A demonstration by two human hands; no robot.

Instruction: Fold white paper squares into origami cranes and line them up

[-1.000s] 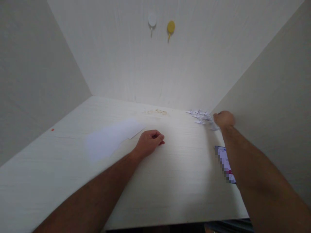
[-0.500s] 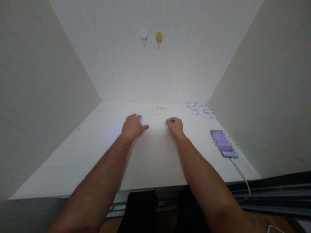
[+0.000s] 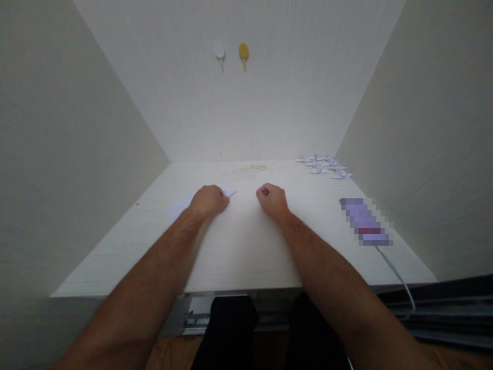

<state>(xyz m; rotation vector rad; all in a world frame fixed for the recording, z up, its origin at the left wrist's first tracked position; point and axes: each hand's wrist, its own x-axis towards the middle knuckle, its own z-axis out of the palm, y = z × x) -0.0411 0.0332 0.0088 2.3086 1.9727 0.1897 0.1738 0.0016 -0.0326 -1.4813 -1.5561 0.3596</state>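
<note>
Dim light; side walls [image 3: 73,154] darker than tabletop [image 3: 246,246]; faint shadows beside forearms [image 3: 159,267]; paper [image 3: 178,208] washed out; phone [image 3: 362,218] pixelated.

The left hand [image 3: 211,199], right hand [image 3: 272,200] and both forearms [image 3: 156,272] are bare, while plain black trousers [image 3: 231,329] cover the legs [image 3: 310,329].

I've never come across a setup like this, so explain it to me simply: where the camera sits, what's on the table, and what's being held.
There is no machine here, just a person's two bare hands. One camera, worn on the head, looks forward and down. On the white table, the left hand is over some white paper; whether it grips the paper is hard to tell. The right hand is curled closed, and nothing shows in it. Toward the far right corner sit small folded paper shapes, rather like birds. Nearer, on the right, lies a phone, its screen blurred out, with a white cable.
</note>
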